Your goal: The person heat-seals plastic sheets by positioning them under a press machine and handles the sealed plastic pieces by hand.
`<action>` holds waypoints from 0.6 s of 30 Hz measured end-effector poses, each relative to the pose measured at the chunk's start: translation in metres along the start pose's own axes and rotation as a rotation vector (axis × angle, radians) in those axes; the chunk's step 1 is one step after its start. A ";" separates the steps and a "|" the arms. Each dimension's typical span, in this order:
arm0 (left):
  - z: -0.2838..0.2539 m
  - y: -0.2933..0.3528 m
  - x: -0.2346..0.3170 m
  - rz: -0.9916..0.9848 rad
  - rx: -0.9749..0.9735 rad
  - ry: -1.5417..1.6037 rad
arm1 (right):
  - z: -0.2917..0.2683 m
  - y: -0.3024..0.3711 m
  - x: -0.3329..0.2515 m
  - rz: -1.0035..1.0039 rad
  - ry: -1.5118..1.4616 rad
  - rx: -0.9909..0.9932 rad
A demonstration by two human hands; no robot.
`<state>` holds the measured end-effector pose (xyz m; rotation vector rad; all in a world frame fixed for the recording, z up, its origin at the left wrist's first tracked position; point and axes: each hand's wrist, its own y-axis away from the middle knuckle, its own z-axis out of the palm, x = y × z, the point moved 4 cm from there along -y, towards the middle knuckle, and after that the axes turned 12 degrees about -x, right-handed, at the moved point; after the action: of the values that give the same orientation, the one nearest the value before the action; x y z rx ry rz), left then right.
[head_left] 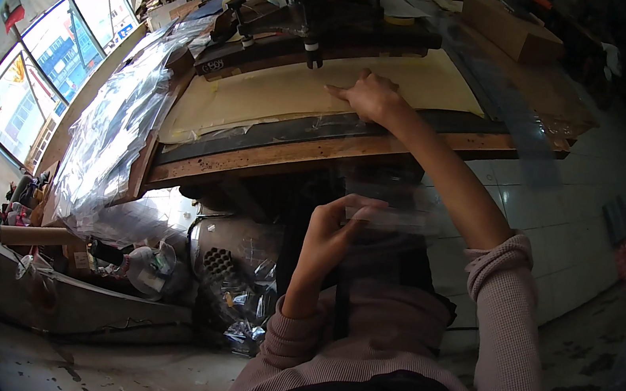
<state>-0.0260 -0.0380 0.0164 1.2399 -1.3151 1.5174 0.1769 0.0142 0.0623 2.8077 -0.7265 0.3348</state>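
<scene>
My left hand (pixel 328 236) is in front of my body, below the table edge, with thumb and fingers pinched together. From the pinch a clear plastic piece (pixel 401 221) reaches to the right, blurred and nearly see-through. My right hand (pixel 375 97) reaches out over the pale yellow sheet (pixel 262 100) on the machine's bed. One of its digits stretches left, at or just above the sheet, and nothing shows in that hand. Just left of and above it, the dark machine's head (pixel 313 53) comes down over the back of the sheet.
A wooden rail (pixel 270 159) edges the table front. Clear plastic sheets (pixel 109 135) are heaped on the left. A cardboard box (pixel 511 30) stands at the back right, with clear film (pixel 532 146) hanging over the right side. Plastic scraps (pixel 249 307) lie on the floor below.
</scene>
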 end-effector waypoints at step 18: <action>0.000 0.002 0.001 0.010 -0.012 0.071 | 0.015 0.003 0.004 0.131 -0.272 -0.108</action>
<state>-0.0284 -0.0383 0.0166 1.1629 -1.2836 1.5442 0.1815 0.0055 0.0492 2.7382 -0.9569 -0.0669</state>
